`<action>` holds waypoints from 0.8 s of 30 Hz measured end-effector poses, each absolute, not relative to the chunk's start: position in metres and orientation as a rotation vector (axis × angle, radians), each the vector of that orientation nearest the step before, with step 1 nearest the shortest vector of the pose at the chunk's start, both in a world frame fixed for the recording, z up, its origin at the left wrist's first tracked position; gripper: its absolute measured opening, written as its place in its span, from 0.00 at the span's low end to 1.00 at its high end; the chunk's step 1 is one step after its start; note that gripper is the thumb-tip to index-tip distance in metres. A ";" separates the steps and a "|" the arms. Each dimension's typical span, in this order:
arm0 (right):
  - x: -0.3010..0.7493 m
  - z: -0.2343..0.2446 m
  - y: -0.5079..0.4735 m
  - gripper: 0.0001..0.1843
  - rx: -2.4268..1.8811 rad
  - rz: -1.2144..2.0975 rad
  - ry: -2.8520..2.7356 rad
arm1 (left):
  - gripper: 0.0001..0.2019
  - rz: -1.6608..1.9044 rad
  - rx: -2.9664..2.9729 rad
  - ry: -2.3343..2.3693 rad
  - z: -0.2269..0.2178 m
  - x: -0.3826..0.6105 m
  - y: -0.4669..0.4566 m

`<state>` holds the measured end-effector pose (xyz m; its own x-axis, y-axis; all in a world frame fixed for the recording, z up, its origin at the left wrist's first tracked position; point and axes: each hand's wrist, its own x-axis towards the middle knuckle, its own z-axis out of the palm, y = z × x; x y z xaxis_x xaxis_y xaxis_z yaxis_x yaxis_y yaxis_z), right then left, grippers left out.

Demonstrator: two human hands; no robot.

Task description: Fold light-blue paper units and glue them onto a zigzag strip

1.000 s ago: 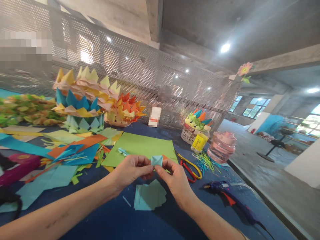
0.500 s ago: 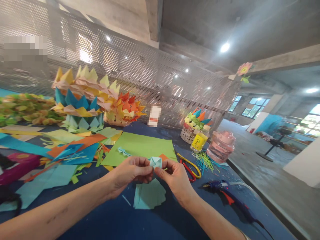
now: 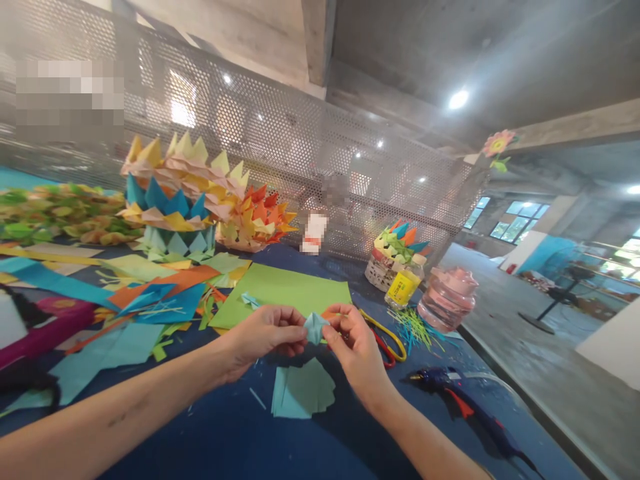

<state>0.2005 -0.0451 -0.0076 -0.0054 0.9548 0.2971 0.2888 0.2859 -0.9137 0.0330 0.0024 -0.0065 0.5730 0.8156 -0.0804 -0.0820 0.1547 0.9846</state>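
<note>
The left hand (image 3: 267,339) and right hand (image 3: 354,343) pinch a small folded blue paper (image 3: 315,328) between them, near a blue stack (image 3: 303,391) on the desk (image 3: 225,437).

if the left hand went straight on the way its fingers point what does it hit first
The folded light blue paper, which the left hand is touching; just beyond it comes the right hand, seemingly at about the same height, though depth is hard to judge.
</note>
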 end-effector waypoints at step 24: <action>0.200 -0.007 -0.048 0.07 -1.264 0.497 -1.740 | 0.10 0.684 1.283 0.733 -0.003 0.033 -0.002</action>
